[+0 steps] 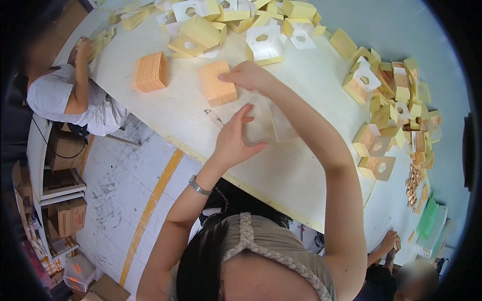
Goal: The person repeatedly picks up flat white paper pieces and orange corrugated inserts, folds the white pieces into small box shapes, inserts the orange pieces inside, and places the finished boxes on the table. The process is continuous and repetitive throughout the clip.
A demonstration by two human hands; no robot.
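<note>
My right hand (251, 78) reaches over the table and closes at the upper right edge of an orange ribbed stack (216, 88), fingertips touching it. What lies under its curled fingers is hidden. My left hand (233, 140) is nearer me, thumb and fingers spread, holding nothing. Beside both hands, partly behind my right forearm, lies a translucent plastic bag or sheet (281, 123). A second orange ribbed stack (149, 71) stands farther left on the table. Close to my left fingers is a small pale strip with dark marks (214, 118).
Yellow and white folded boxes (198, 35) with cut-out holes crowd the table's far side, and more boxes (396, 95) are piled at right. Small gold pieces (412, 185) lie beyond. A co-worker (65, 93) works at left, another person's hands (391, 241) at lower right.
</note>
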